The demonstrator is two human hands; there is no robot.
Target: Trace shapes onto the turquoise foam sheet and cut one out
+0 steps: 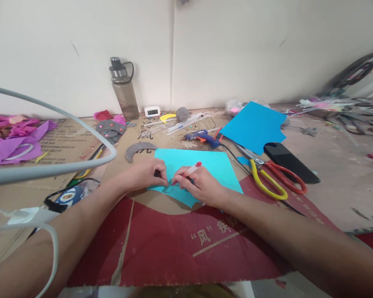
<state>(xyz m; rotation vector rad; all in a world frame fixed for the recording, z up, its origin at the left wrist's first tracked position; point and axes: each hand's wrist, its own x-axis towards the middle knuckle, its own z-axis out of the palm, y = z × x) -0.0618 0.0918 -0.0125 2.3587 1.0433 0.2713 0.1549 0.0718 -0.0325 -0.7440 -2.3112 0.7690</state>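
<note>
A light turquoise sheet [202, 161] lies on the cardboard in the middle, with small dark marks near its lower left edge. My right hand [199, 184] is closed round a white pen with a red end [194, 167], its tip down on the sheet beside those marks. Just left of it, my left hand [152, 174] rests on the sheet's left part, fingers bent together; a small dark piece seems to lie at its fingertips, too small to make out. Behind my left hand is a grey felt crescent [139, 149].
Scissors with red and yellow handles [269, 178], a black phone [290, 161] and a blue sheet [255, 126] lie right. A blue glue gun [202, 136] and a bottle [126, 97] stand behind. A grey curved tube [49, 171] crosses the left side. Purple scraps [21, 145] lie far left.
</note>
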